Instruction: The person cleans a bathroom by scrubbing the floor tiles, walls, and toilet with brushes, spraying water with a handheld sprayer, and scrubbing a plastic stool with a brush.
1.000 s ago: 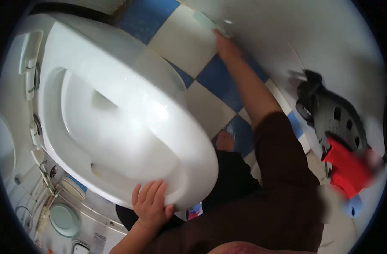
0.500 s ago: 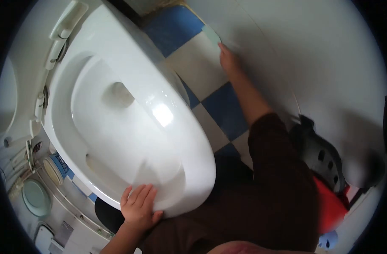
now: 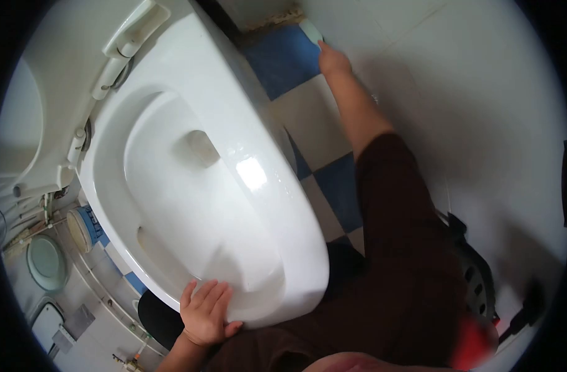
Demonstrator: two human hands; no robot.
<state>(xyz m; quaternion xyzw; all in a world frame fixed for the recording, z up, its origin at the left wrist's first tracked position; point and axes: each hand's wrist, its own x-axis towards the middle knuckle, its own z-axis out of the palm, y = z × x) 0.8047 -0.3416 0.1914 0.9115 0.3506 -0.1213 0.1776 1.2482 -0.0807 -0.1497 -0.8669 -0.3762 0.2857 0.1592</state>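
A white toilet bowl (image 3: 283, 217), its seat and lid tipped back to the left, fills the middle of the view. My left hand (image 3: 204, 312) lies flat on its front rim, fingers stretched out and nothing in them. Past the bowl's far side, my right hand (image 3: 333, 61) is closed round the end of a flat, pale green tool (image 3: 310, 31). That tool sits low along the foot of the wall, by the corner of a blue floor tile (image 3: 283, 60). Its working face is hidden, so its exact kind cannot be made out.
A pale tiled wall (image 3: 457, 111) rises close by my right arm. Brown grime (image 3: 272, 20) marks the floor's far edge. A dark slotted plastic item (image 3: 478, 266) and something red (image 3: 472, 344) stand at right. Left are a blue-and-white tub (image 3: 84, 228) and a green basin (image 3: 46, 262).
My right hand has slid the pale green tool farther along the wall's foot, toward the grimy corner. My left hand stays on the rim. The view has shifted slightly.
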